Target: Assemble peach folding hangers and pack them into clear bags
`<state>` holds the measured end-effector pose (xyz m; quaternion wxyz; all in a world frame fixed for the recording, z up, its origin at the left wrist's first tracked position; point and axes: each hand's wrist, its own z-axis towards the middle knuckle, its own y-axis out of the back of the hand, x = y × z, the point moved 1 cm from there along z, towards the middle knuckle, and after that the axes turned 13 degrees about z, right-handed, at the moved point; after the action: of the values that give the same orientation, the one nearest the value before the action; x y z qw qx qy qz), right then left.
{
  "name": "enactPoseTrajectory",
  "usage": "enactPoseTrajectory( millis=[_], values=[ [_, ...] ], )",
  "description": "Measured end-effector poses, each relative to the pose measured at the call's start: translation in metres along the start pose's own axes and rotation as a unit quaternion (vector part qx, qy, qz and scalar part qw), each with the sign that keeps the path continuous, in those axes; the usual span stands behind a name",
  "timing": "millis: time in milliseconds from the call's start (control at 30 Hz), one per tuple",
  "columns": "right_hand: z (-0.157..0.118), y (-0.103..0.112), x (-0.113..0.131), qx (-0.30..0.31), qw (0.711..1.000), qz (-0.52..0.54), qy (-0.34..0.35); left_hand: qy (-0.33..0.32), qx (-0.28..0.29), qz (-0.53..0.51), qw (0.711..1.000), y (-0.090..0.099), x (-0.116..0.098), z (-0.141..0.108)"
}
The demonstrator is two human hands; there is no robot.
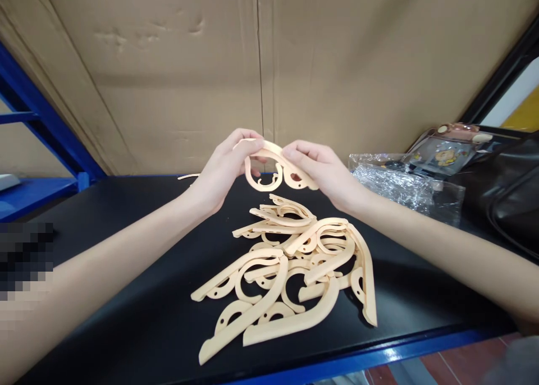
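Observation:
Between my two hands, above the black tabletop, is a cream plastic folding hanger [274,149] with a curled hook hanging below its arms. The fingers of my left hand [229,163] wrap round its left end. My right hand [322,166] pinches its right arm, thumb on top, and covers part of that end. Just below and nearer to me lies a loose pile of similar cream folding hangers [269,284], several of them overlapping, some folded and some spread.
The black table [138,295] has a blue front edge. Cardboard [189,65] stands behind it. Clear plastic wrap [400,186], a printed pouch [444,152] and a black bag [501,188] lie at the right. A blue rack [37,115] stands left. A thin cream piece [188,176] lies behind my left wrist.

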<state>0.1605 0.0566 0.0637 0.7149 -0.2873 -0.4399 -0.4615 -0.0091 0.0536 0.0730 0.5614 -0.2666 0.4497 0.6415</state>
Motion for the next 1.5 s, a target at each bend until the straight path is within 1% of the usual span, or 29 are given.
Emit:
enactPoseTrajectory(
  millis=[67,167,233,267,333,400,500,567,633,667,700,767,833,900,933,1000,1033,1100,1167,1200,1233,1267,1300,1367,1433,1500],
  values=[
    [0.003,0.006,0.009,-0.033,0.994,-0.097,0.047,0.015,0.004,0.04,0.999,0.004,0.002,-0.004],
    [0.006,0.013,0.018,-0.046,0.974,-0.208,0.071,0.028,0.019,0.09,0.995,0.008,0.002,-0.008],
    [0.005,0.013,0.022,-0.042,0.948,-0.3,0.1,0.032,0.03,0.093,0.995,0.008,0.001,-0.01],
    [0.005,0.012,0.023,-0.036,0.926,-0.357,0.121,0.034,0.032,0.088,0.995,0.008,0.0,-0.01],
    [0.004,0.01,0.023,-0.018,0.868,-0.473,0.148,0.041,0.04,0.072,0.996,0.006,-0.001,-0.011],
    [0.004,0.007,0.02,0.0,0.812,-0.566,0.143,0.052,0.045,0.051,0.996,0.003,-0.001,-0.013],
    [0.005,0.005,0.015,0.013,0.735,-0.665,0.136,0.086,0.06,0.019,0.994,-0.001,-0.002,-0.017],
    [0.005,0.004,0.009,0.038,0.677,-0.714,0.173,0.134,0.078,-0.013,0.988,-0.004,-0.005,-0.019],
    [0.004,0.002,0.002,0.08,0.625,-0.744,0.221,0.204,0.101,-0.058,0.972,-0.007,-0.008,-0.02],
    [0.004,0.001,-0.002,0.102,0.606,-0.752,0.238,0.239,0.112,-0.081,0.961,-0.008,-0.01,-0.02],
    [0.003,0.0,-0.006,0.119,0.594,-0.756,0.249,0.268,0.121,-0.099,0.951,-0.009,-0.012,-0.019],
    [0.003,-0.002,-0.013,0.132,0.586,-0.76,0.249,0.298,0.13,-0.118,0.938,-0.011,-0.014,-0.018],
    [0.005,-0.004,-0.018,0.136,0.594,-0.759,0.228,0.301,0.126,-0.113,0.938,-0.013,-0.012,-0.016],
    [0.01,-0.004,-0.019,0.153,0.621,-0.743,0.198,0.283,0.117,-0.08,0.949,-0.017,-0.008,-0.016],
    [0.012,-0.003,-0.018,0.162,0.643,-0.728,0.174,0.263,0.112,-0.043,0.957,-0.018,-0.005,-0.017],
    [0.019,0.002,-0.013,0.174,0.701,-0.682,0.113,0.191,0.111,0.074,0.972,-0.02,0.0,-0.02],
    [0.023,0.006,-0.011,0.176,0.734,-0.651,0.08,0.146,0.123,0.141,0.971,-0.019,0.002,-0.022],
    [0.028,0.015,-0.006,0.176,0.8,-0.573,0.024,0.067,0.163,0.258,0.95,-0.013,0.007,-0.022],
    [0.031,0.025,-0.003,0.151,0.864,-0.481,-0.018,0.015,0.187,0.344,0.92,0.002,0.015,-0.015],
    [0.032,0.029,-0.003,0.127,0.894,-0.428,-0.039,-0.006,0.172,0.385,0.907,0.014,0.021,-0.008],
    [0.031,0.033,-0.002,0.099,0.92,-0.373,-0.062,-0.024,0.138,0.431,0.891,0.028,0.028,0.001],
    [0.03,0.036,-0.003,0.071,0.942,-0.318,-0.084,-0.027,0.106,0.458,0.882,0.043,0.036,0.011],
    [0.028,0.037,-0.003,0.046,0.958,-0.264,-0.103,-0.014,0.09,0.464,0.881,0.058,0.047,0.021],
    [0.024,0.038,-0.004,0.013,0.976,-0.175,-0.129,0.048,0.076,0.462,0.882,0.087,0.069,0.038],
    [0.021,0.037,-0.005,-0.017,0.983,-0.116,-0.144,0.061,0.09,0.486,0.867,0.109,0.089,0.049],
    [0.019,0.036,-0.006,-0.048,0.986,-0.062,-0.149,0.061,0.101,0.503,0.856,0.121,0.102,0.052]
  ],
)
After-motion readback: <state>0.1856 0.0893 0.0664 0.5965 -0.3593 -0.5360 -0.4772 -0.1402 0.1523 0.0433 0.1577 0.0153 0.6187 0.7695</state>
